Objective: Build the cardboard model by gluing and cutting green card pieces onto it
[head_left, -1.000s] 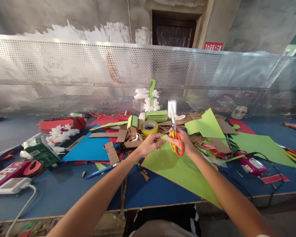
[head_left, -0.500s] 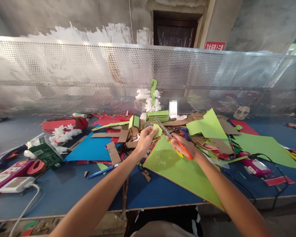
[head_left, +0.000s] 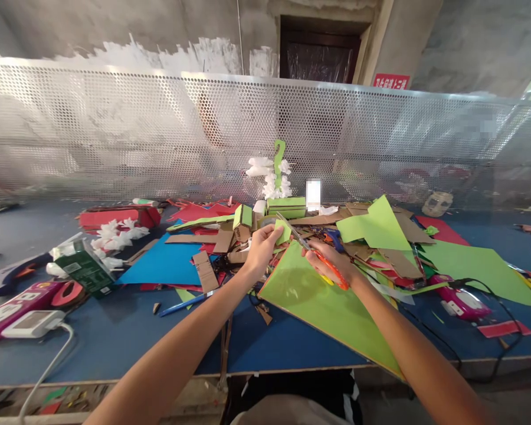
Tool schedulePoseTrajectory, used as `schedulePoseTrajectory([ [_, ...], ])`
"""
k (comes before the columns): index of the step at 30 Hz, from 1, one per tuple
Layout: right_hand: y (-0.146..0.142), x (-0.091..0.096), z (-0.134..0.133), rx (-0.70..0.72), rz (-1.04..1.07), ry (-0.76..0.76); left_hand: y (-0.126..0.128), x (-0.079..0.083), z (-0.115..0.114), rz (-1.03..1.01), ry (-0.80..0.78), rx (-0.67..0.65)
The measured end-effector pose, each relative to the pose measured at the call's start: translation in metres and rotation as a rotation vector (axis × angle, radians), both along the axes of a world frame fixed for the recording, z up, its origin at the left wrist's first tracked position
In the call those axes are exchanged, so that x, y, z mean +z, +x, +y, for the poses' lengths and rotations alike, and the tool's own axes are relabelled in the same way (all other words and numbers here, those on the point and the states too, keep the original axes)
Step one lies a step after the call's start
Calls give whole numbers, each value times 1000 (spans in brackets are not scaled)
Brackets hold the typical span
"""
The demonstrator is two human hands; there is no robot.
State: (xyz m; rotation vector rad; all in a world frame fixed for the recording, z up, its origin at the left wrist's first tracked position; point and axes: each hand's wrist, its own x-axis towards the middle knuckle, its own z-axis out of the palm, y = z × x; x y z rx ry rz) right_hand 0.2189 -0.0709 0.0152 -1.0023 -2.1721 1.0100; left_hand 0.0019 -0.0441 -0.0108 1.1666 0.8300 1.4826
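My left hand pinches a small green paper piece above the table. My right hand grips orange and yellow scissors, whose blades point up and left and meet the small green piece. Below both hands lies a large green card sheet that reaches over the table's front edge. Both forearms stretch forward from the bottom of the view.
The blue table is strewn with cardboard scraps, a blue sheet, red paper, more green sheets, a green carton, a blue pen, a pink glue gun with cable and a power strip. A perforated metal screen backs the table.
The scissors swung from pointing straight up to pointing left at the green piece. My left hand lifted the small green piece off the big sheet's tip.
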Motion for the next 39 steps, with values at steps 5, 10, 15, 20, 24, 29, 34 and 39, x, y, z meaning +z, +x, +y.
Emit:
schedulePoseTrajectory([
  [5, -1, -2, 2, -7, 1, 6, -1, -3, 2, 18, 13, 16],
  [10, -1, -4, 3, -20, 8, 15, 0, -2, 1, 18, 1, 10],
  [15, -4, -9, 4, -51, 8, 59, 0, -2, 1, 21, 0, 22],
  [20, -10, -14, 5, -114, 80, 68, -2, -3, 1, 33, 10, 11],
  [24, -1, -10, 7, -78, 190, -67, -4, -1, 1, 41, 23, 5],
  [29, 24, 5, 12, 4, 115, -26, -8, -1, 5, 155, 108, 40],
  [34, 49, 15, 18, -9, -93, -35, -12, -8, 12, 242, 97, 50],
  [39, 61, 16, 20, 23, -265, -50, -17, -10, 16, 313, 186, 173],
])
